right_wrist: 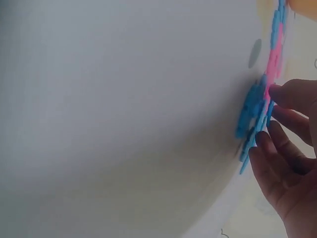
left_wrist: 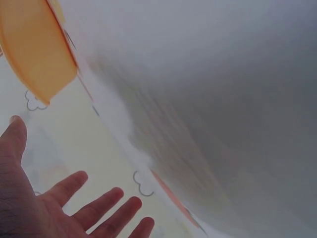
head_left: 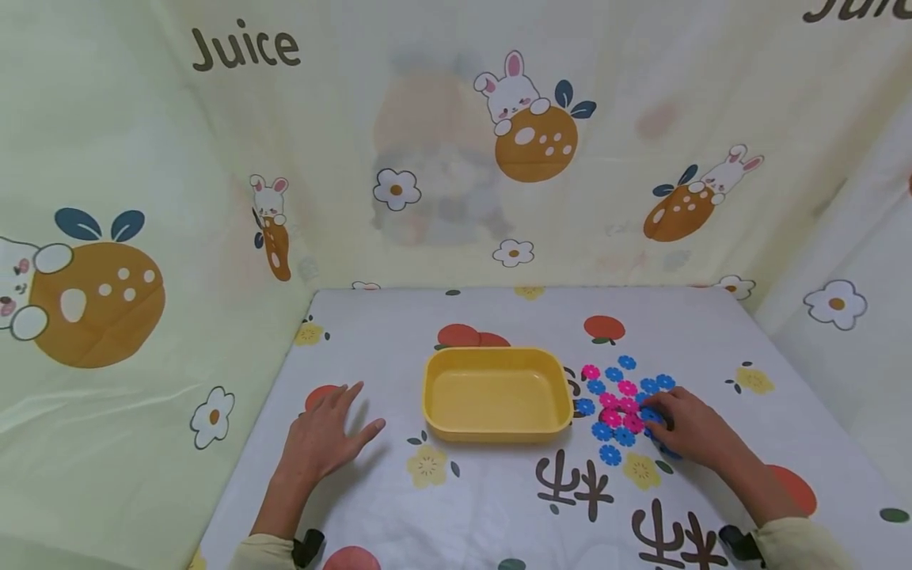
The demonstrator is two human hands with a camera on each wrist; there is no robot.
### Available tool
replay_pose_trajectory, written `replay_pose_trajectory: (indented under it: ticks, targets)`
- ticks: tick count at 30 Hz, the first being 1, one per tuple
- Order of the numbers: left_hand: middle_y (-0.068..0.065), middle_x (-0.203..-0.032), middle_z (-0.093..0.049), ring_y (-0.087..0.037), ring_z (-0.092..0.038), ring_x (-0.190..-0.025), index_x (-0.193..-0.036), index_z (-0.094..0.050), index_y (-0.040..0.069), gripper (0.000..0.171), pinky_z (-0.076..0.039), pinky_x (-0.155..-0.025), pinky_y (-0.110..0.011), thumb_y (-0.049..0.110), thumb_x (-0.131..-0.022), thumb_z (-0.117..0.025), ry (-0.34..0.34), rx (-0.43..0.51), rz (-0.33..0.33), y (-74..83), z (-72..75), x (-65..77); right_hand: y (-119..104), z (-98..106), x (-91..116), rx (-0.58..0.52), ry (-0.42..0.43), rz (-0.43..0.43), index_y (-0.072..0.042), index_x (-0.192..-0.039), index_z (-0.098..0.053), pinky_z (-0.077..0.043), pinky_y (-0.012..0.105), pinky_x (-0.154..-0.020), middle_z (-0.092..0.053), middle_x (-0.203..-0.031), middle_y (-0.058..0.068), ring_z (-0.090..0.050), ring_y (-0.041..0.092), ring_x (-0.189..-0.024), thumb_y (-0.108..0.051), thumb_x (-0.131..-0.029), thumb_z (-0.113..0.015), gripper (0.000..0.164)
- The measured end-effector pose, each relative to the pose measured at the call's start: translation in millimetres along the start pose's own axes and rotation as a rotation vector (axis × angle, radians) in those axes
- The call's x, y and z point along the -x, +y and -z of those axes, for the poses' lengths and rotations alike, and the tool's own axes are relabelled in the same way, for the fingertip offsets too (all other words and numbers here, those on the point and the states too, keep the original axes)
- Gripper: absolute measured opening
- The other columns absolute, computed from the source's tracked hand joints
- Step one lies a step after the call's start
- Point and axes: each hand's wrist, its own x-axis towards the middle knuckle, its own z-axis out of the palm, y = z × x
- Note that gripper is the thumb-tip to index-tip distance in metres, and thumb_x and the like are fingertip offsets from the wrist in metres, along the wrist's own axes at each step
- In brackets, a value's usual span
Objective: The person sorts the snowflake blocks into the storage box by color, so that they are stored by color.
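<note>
My right hand (head_left: 687, 427) is at the right side of a loose pile of flat, flower-shaped plastic pieces. Its thumb and index finger pinch a blue flower-shaped piece (head_left: 651, 415) from either side. In the right wrist view, curled fingertips (right_wrist: 265, 141) lie right at the blue and pink pieces, seen edge-on. Pink pieces (head_left: 628, 404) sit mostly mid-pile, with blue ones around them. A yellow rectangular tray (head_left: 499, 434) stands left of the pile, its inside bare. My left hand (head_left: 324, 435) hovers left of the tray, fingers spread, holding nothing.
A white cloth (head_left: 484, 507) printed with fruit, flowers and dark lettering covers the table. Pale curtains (head_left: 342, 158) with rabbits and oranges hang behind and at both sides. Dark wrist straps (head_left: 309, 546) show near the sleeves.
</note>
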Motion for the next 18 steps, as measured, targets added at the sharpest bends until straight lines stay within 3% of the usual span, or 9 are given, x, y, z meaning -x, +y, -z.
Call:
replay_pose_trajectory:
  ticks: [12,18]
  targets:
    - [-0.021,-0.156,-0.057,-0.042,-0.062,-0.135,-0.16,-0.053,0.016,0.089,-0.057,-0.094,-0.064,0.078,-0.097,-0.056,0.008,-0.004,-0.006,-1.7,-2.4,-0.2,-12,40,2,-0.065,0.113,0.074,0.007,-0.122,-0.071,-0.064,0.056,-0.08,-0.061,-0.112,0.026,-0.068,0.043,-0.098,-0.007,-0.087,-0.087,0.041]
    - [-0.02,-0.158,-0.056,-0.042,-0.061,-0.136,-0.16,-0.052,0.016,0.089,-0.055,-0.097,-0.066,0.078,-0.097,-0.056,-0.001,-0.005,0.008,-2.2,-3.7,-1.6,-19,45,2,-0.064,0.167,0.097,0.007,-0.12,-0.072,-0.063,0.058,-0.079,-0.061,-0.112,0.026,-0.068,0.043,-0.097,-0.007,-0.085,-0.089,0.042]
